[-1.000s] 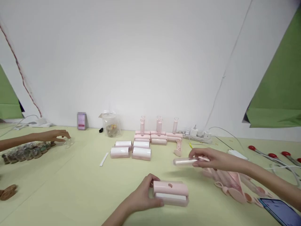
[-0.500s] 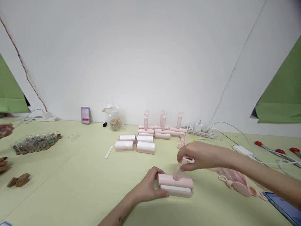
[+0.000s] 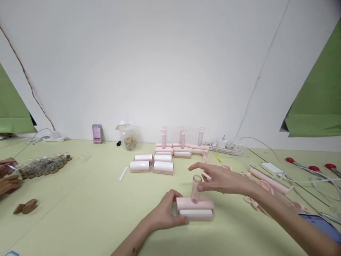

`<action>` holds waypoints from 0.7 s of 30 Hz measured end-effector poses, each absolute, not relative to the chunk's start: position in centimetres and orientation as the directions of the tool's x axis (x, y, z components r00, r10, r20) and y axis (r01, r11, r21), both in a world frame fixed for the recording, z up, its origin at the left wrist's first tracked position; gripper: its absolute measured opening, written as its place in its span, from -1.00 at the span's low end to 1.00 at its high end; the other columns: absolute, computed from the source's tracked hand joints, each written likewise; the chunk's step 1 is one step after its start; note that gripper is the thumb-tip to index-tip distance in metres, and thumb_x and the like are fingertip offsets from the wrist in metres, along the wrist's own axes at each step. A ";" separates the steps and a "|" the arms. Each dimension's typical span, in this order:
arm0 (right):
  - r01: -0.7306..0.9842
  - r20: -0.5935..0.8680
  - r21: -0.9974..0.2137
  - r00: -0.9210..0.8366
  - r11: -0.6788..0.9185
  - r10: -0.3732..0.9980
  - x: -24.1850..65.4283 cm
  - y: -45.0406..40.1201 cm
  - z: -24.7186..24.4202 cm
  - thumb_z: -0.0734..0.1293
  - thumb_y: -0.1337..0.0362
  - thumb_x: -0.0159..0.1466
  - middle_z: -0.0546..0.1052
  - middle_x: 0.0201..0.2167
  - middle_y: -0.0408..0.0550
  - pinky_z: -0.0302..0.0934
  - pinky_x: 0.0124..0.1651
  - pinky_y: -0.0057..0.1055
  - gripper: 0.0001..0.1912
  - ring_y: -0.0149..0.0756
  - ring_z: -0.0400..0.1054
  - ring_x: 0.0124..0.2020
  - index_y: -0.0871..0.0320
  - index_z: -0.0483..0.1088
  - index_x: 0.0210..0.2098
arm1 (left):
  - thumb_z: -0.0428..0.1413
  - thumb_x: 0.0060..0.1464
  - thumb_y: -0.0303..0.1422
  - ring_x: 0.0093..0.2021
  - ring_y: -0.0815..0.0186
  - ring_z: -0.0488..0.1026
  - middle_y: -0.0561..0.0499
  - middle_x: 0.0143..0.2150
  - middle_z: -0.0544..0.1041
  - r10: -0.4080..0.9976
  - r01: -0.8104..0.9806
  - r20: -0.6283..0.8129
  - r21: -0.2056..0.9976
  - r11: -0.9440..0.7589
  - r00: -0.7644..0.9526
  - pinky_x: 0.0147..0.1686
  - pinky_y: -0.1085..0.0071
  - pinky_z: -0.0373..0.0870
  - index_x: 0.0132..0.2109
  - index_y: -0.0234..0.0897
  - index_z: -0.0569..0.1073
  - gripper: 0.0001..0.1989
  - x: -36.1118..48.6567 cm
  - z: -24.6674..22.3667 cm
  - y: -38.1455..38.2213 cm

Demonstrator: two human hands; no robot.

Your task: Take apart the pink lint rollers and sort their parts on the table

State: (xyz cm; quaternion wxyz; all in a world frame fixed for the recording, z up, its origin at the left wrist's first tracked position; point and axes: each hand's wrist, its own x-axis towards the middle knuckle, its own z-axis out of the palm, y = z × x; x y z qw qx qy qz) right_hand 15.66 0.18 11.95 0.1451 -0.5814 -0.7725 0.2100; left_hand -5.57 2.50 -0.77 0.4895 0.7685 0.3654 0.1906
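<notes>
A pink lint roller (image 3: 195, 206) with a white roll showing along its front rests on the table before me. My left hand (image 3: 169, 212) grips its left end, thumb in front and fingers behind. From its middle rises a translucent pink tube handle (image 3: 196, 192), its round top uncovered. Just right of the tube is my right hand (image 3: 217, 177), index finger stretched out and thumb close to the tube. A small pale pink piece (image 3: 206, 175), apparently the ringed cap, sits among its fingers, partly hidden.
White rolls (image 3: 163, 167) and several assembled lint rollers (image 3: 182, 149) stand toward the wall. Pink parts (image 3: 269, 181), cables and a phone (image 3: 319, 225) lie right. Left are small glass jars (image 3: 44, 167), brown pieces (image 3: 28, 207) and another person's hands (image 3: 9, 177).
My right hand has come off the handle and opened somewhat, moving slightly up. The handle went from tilted to upright, and its ringed top is gone. The left hand keeps its grip.
</notes>
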 end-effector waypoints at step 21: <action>0.181 0.226 -0.948 -0.192 0.261 0.955 13.7 -0.6 8.8 0.19 0.02 0.19 0.50 -0.41 -0.04 0.22 -0.13 -0.26 -0.73 -0.11 0.33 -0.07 0.09 0.19 -0.44 | -0.13 -0.45 -0.46 -0.84 0.56 0.03 0.23 -0.84 0.13 0.635 -0.177 0.112 0.983 0.040 0.764 -0.85 0.60 -0.07 -0.65 -0.27 0.20 -0.94 3.7 3.6 4.1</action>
